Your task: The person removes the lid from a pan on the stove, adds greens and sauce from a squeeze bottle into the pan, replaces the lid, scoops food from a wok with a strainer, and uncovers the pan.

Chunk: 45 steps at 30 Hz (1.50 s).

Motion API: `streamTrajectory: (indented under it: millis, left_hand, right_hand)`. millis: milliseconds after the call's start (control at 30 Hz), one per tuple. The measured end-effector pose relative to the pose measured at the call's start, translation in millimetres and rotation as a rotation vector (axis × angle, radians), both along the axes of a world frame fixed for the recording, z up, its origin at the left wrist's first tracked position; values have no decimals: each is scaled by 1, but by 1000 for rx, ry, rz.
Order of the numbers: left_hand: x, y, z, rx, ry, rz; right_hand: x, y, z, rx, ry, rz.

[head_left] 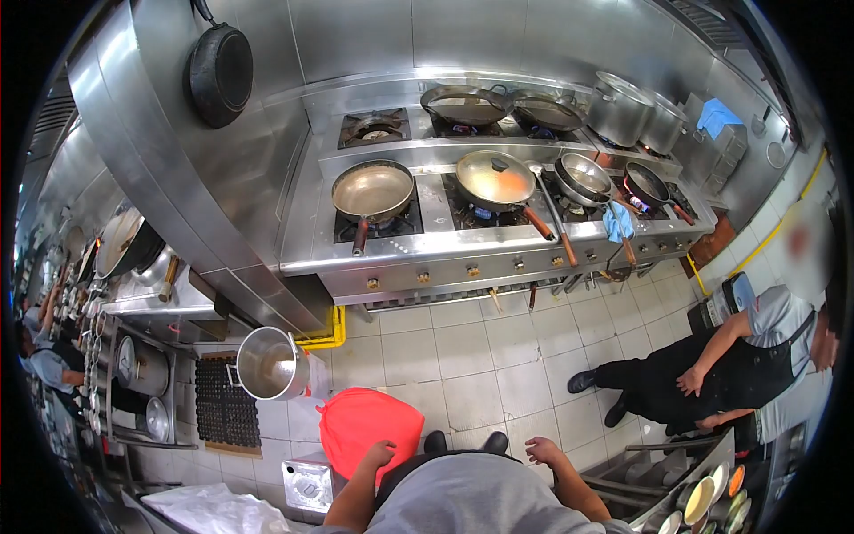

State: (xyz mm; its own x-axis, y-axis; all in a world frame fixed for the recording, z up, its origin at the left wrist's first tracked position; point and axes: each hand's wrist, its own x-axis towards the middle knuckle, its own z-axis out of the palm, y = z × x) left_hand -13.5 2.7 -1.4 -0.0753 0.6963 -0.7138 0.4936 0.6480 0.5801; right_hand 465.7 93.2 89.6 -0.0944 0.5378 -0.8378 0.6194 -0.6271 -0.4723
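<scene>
My left hand (381, 452) hangs low over the edge of a red bag (369, 432) on the floor, its fingers loosely spread and holding nothing. On the other side of my body, my right hand (539, 449) hovers over the tiles with its fingers apart, empty. Ahead stands a steel stove (414, 260). An uncovered pan (374, 190) sits at its front left. Beside that, a pan with a glass lid (495, 178) rests over a lit burner. Further right are stacked pans (584, 174) and a small black pan (647, 182) above a flame.
A person (756, 356) in a dark apron stands at the right. A large steel pot (269, 365) and a square tin (309, 485) are on the floor at left. Food containers (700, 500) line the lower right. A black pan (221, 75) hangs at upper left.
</scene>
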Motion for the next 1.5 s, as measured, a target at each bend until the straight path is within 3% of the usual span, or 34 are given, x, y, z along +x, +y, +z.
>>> streamTrajectory:
  millis: [200, 1500]
  left_hand:
    - [8, 5, 27, -80, -17, 12]
    - [8, 6, 25, -103, -115, 111]
  right_hand:
    - [1, 2, -7, 1, 4, 5]
    - [8, -6, -21, 41, -13, 26]
